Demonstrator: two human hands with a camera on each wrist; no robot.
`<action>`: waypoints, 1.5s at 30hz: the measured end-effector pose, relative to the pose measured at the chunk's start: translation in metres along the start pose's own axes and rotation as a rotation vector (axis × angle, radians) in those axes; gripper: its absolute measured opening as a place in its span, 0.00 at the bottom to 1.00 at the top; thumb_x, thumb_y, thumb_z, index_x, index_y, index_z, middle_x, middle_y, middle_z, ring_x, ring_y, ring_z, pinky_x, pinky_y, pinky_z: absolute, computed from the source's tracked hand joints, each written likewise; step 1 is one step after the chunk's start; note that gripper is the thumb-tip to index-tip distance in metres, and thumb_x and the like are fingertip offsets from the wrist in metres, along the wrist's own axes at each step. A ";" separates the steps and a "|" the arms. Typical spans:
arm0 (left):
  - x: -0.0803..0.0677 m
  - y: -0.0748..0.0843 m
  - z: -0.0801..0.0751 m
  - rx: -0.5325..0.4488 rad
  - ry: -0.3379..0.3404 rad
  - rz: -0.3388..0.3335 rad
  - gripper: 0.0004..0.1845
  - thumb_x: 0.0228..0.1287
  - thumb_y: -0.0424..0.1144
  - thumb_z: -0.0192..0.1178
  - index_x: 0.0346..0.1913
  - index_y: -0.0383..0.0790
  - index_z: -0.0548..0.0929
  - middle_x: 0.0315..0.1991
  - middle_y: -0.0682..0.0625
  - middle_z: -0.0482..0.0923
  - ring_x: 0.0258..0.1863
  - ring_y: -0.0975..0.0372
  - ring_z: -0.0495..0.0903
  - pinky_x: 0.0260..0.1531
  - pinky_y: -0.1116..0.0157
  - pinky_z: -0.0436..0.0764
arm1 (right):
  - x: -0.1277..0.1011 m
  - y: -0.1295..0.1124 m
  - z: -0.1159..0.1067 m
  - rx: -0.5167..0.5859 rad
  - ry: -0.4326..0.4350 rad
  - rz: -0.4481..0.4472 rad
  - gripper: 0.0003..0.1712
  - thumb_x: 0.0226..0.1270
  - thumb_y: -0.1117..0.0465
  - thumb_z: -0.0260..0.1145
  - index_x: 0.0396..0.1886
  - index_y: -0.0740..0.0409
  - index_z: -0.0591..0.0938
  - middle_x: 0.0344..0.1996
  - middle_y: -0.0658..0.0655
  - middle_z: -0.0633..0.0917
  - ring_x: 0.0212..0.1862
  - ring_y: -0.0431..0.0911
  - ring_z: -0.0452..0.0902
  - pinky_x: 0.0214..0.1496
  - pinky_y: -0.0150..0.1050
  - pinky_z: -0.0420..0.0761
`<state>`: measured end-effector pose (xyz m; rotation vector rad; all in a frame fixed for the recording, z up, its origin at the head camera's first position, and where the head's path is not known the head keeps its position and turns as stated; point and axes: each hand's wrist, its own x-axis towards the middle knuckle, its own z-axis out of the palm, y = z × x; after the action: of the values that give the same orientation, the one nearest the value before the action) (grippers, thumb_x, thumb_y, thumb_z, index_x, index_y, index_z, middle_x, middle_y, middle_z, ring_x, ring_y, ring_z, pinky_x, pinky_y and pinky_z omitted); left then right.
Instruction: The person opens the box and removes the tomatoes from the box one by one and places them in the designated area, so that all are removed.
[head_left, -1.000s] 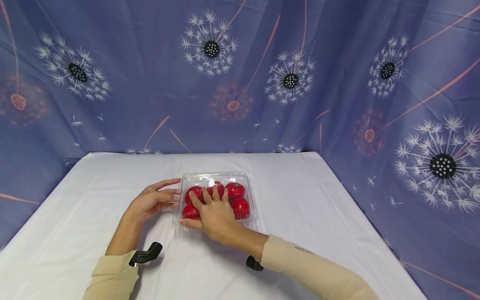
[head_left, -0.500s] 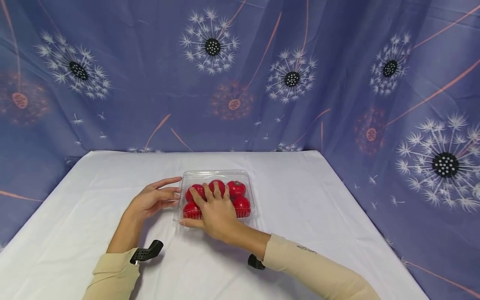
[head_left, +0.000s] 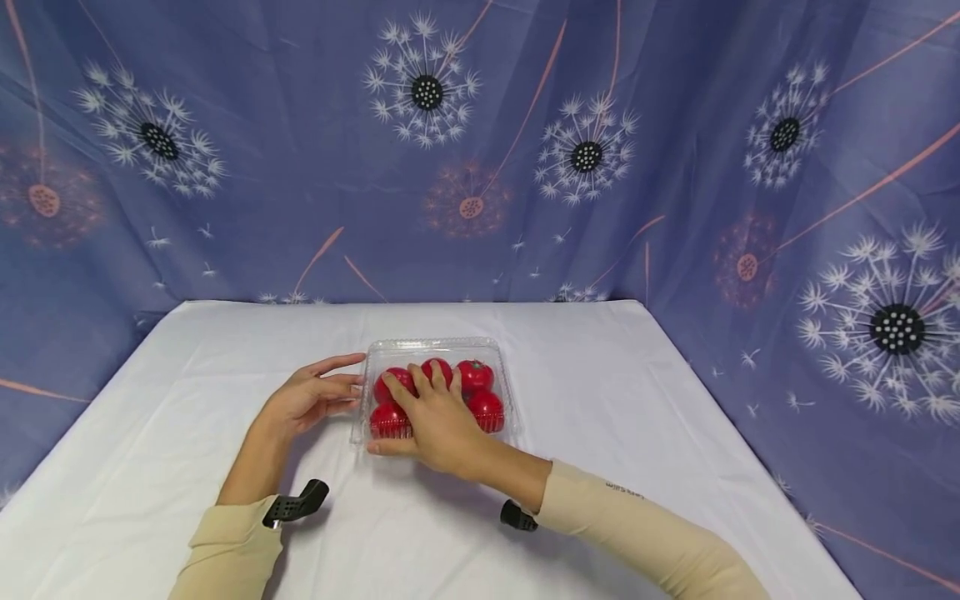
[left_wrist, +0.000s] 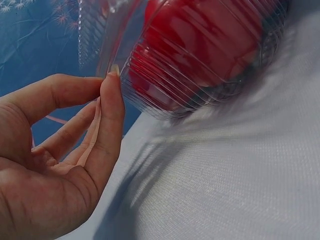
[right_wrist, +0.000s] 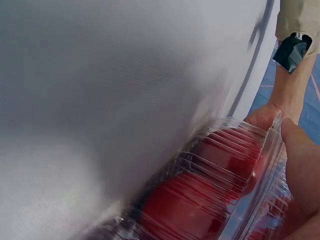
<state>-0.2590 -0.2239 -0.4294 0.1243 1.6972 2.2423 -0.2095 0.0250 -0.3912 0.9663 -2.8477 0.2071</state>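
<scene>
A clear plastic clamshell container (head_left: 431, 344) sits on the white table, its lid down over several red tomatoes (head_left: 475, 377). At its left side is my left hand (head_left: 303, 402); in the left wrist view the thumb and a finger (left_wrist: 111, 107) pinch the container's thin rim. My right hand (head_left: 444, 429) lies across the lid with fingers spread, covering part of the tomatoes. Its thumb (right_wrist: 300, 155) rests along the near rim in the right wrist view. Ribbed plastic walls (right_wrist: 200, 165) show there, with tomatoes behind them.
White cloth (head_left: 600, 400) covers the table around the container. A blue dandelion-print curtain (head_left: 300, 150) hangs behind and at both sides. Black camera mounts (head_left: 298, 503) stick out from both beige sleeves (head_left: 232, 546).
My right hand has shifted slightly right over the lid. The left hand keeps its place at the container's left rim. The head view has moved a little.
</scene>
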 end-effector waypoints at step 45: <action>-0.002 0.001 0.002 0.018 0.006 0.003 0.34 0.65 0.20 0.56 0.75 0.30 0.65 0.42 0.49 0.86 0.38 0.63 0.88 0.42 0.65 0.89 | -0.016 0.014 -0.004 0.071 0.109 -0.028 0.48 0.65 0.26 0.59 0.80 0.37 0.58 0.72 0.60 0.67 0.75 0.59 0.60 0.78 0.65 0.56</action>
<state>-0.2569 -0.2233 -0.4272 0.1238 1.7212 2.2322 -0.2046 0.0462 -0.3909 0.9753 -2.7434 0.3488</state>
